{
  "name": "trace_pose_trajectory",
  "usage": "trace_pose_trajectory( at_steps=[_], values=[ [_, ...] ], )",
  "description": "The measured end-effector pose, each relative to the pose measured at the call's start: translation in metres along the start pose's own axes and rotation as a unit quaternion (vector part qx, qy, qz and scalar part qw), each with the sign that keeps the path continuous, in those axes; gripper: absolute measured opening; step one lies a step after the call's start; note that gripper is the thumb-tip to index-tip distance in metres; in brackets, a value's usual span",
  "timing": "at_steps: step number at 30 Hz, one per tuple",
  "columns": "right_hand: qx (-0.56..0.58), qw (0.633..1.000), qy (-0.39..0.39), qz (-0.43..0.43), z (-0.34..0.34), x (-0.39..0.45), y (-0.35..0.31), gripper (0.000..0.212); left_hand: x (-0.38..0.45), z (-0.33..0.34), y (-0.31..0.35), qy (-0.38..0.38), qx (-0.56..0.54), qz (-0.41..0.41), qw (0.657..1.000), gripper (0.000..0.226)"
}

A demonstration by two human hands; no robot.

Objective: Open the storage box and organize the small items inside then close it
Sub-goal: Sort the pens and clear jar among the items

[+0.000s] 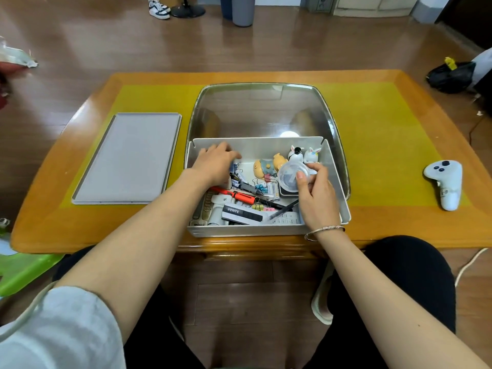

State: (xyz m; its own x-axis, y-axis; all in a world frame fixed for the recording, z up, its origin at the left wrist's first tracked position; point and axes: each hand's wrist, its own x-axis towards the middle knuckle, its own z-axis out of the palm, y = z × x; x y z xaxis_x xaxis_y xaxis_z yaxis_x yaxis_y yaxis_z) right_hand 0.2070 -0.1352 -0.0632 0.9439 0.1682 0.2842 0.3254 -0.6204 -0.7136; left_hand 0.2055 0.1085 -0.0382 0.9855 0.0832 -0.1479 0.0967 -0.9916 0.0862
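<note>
The right hand holds a small round clear container over the right side of the open storage box, thumb on its near rim and fingertips curled round the far edge. The left hand reaches into the box's far left corner, palm down with fingers bent among the small items there; whether it grips any of them cannot be told. Inside the box lies a jumble: an orange pen, a dark pen, binder clips, a black-and-white case marked BENTE, a yellow figurine and two white rabbit figures against the back wall. The clear lid stands raised behind the box. The box sits at the near edge of a wooden table with a yellow mat; a grey tray lies just to its left, and a white controller rests well apart on the right.
</note>
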Motion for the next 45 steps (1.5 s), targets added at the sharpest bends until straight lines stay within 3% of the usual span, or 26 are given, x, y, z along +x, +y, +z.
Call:
trace_pose_trajectory(
  at_steps=[8, 14, 17, 24, 28, 30, 33, 35, 37, 39, 42, 45],
  values=[
    [-0.008, 1.000, -0.002, 0.004, -0.001, 0.000, -0.002, 0.038, 0.004, -0.007, -0.005, 0.005, 0.092, 0.037, 0.995, 0.038],
    [-0.007, 1.000, 0.002, 0.001, -0.002, 0.000, -0.002, 0.039, -0.008, -0.017, -0.005, 0.104, -0.042, 0.059, 0.992, 0.033],
    [0.003, 1.000, -0.002, 0.004, -0.002, 0.000, -0.002, 0.037, -0.019, -0.025, 0.004, 0.044, -0.114, 0.080, 0.989, 0.035],
    [0.058, 0.998, -0.017, 0.034, -0.006, 0.004, -0.004, 0.041, -0.047, -0.039, -0.017, -0.032, -0.150, 0.039, 0.987, 0.024],
    [0.077, 0.995, -0.039, 0.044, -0.005, 0.010, -0.008, 0.039, -0.060, -0.042, -0.021, -0.169, -0.186, 0.018, 0.968, 0.022],
    [0.080, 0.994, -0.055, 0.049, -0.004, 0.014, -0.010, 0.037, -0.064, -0.041, -0.021, -0.200, -0.245, -0.006, 0.949, 0.029],
    [0.052, 0.996, -0.068, 0.038, -0.005, 0.020, -0.013, 0.037, -0.064, -0.042, -0.027, -0.122, -0.300, -0.020, 0.946, 0.028],
    [0.030, 0.995, -0.084, 0.033, -0.008, 0.025, -0.015, 0.038, -0.059, -0.038, -0.034, 0.001, -0.233, -0.033, 0.972, 0.022],
    [0.013, 0.994, -0.109, 0.031, -0.009, 0.031, -0.017, 0.034, -0.051, -0.033, -0.038, 0.079, -0.124, -0.061, 0.987, 0.024],
    [0.007, 0.989, -0.142, 0.034, -0.009, 0.037, -0.017, 0.030, -0.044, -0.028, -0.038, 0.092, -0.051, -0.084, 0.991, 0.031],
    [0.015, 0.967, -0.254, 0.023, -0.006, 0.042, -0.021, 0.027, -0.035, -0.023, -0.033, 0.137, 0.011, -0.125, 0.983, 0.029],
    [0.024, 0.944, -0.328, 0.014, -0.003, 0.040, -0.026, 0.043, -0.027, -0.020, -0.024, 0.152, 0.029, -0.178, 0.972, 0.038]
  ],
)
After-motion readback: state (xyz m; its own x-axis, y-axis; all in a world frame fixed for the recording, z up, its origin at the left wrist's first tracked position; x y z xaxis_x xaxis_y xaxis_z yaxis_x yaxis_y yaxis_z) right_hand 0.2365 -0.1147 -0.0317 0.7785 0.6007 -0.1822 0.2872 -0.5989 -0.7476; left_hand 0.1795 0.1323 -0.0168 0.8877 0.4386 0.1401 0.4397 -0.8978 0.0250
